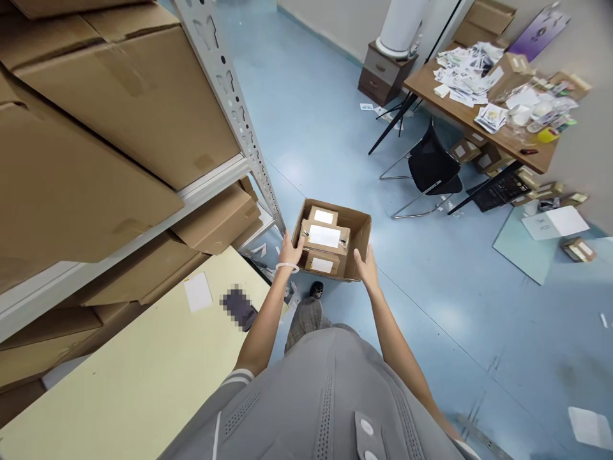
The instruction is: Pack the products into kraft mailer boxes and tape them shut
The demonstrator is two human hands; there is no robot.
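Observation:
Between my two hands is an open cardboard box (358, 237), held out in front of me above the blue floor. Inside it lie several smaller brown cartons (343, 237) with white labels, grouped toward its left side. My left hand (290, 251), with a white bangle at the wrist, grips the box's left wall, thumb over the rim. On the opposite side my right hand (366, 268) clasps the right wall near the front corner, its thumb also at the rim. The fingers under and behind the walls are partly hidden.
A metal shelf rack (234, 105) with large cartons (129, 96) rises at my left. Below it, a pale yellow tabletop (158, 364) bears a paper sheet (198, 292) and a blurred dark object. A black chair (433, 160) and cluttered desk (472, 118) stand at the far right.

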